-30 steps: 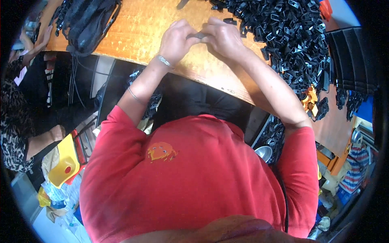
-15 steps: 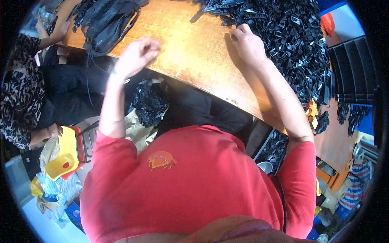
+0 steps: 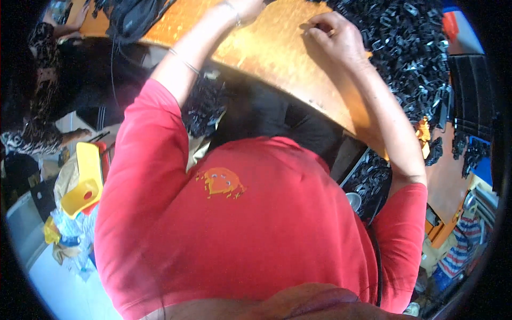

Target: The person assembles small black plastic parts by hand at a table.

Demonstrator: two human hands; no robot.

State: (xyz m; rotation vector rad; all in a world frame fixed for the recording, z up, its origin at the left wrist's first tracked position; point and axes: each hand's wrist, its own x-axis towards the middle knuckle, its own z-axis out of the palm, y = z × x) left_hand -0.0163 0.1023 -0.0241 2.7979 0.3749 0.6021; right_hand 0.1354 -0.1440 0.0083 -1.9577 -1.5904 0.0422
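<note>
My left hand (image 3: pixel 246 9) is stretched over the wooden table (image 3: pixel 266 53) at the top edge of the view, where its fingertips are cut off beside a bit of something black. A thin bracelet circles that wrist. Over the table near the large heap of small black plastic parts (image 3: pixel 408 58), my right hand (image 3: pixel 341 40) is closed, thumb and forefinger curled together. Whatever may be between those fingers is too small or hidden to make out.
A black bag (image 3: pixel 130 21) lies at the table's far left. Another person's arm (image 3: pixel 66 29) rests near it. Under the table edge sits a bundle of black parts (image 3: pixel 205 101). A yellow plastic chair (image 3: pixel 88 176) stands left, black trays (image 3: pixel 472 90) right.
My left hand has swung forward and to the right over the table, up to the view's top edge. My right hand stays closed near the heap. The whole view has shifted slightly.
</note>
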